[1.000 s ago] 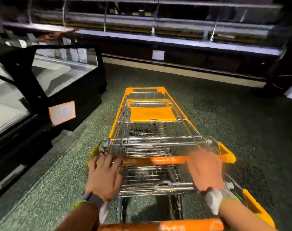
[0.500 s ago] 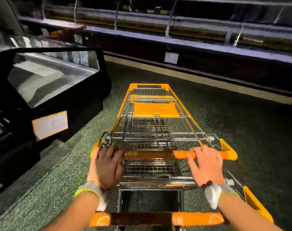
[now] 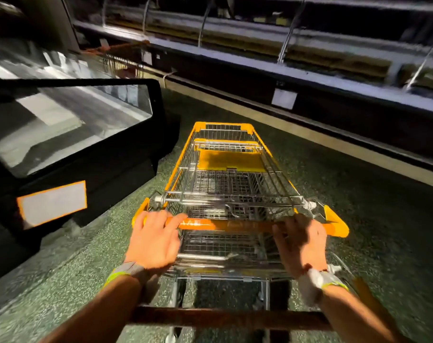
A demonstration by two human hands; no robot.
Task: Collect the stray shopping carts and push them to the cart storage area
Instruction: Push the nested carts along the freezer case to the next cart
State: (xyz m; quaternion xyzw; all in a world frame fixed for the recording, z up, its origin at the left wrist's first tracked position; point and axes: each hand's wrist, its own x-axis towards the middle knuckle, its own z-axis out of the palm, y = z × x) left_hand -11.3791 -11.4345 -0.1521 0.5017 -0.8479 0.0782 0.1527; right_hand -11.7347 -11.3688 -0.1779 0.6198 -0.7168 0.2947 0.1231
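A wire shopping cart [image 3: 225, 154] with orange trim stands straight ahead of me on the speckled floor, with its orange handle bar [image 3: 225, 225] across the middle of the view. My left hand [image 3: 153, 241] rests on the bar's left end, fingers curled over it. At the bar's right end my right hand [image 3: 299, 243] grips it from above. A second cart is nested behind the first; its darker handle [image 3: 225, 318] crosses below my wrists. Both carts look empty.
A black chest freezer [image 3: 86, 167] with a glass lid and a white label stands close on the left. A long dark shelving unit [image 3: 309, 78] runs along the far side of the aisle. Another orange cart [image 3: 116, 58] shows faintly at the far left end.
The carts have rolled forward and swung left along the aisle; the freezer is now nearer on the left. Both hands stay on the front cart's handle.
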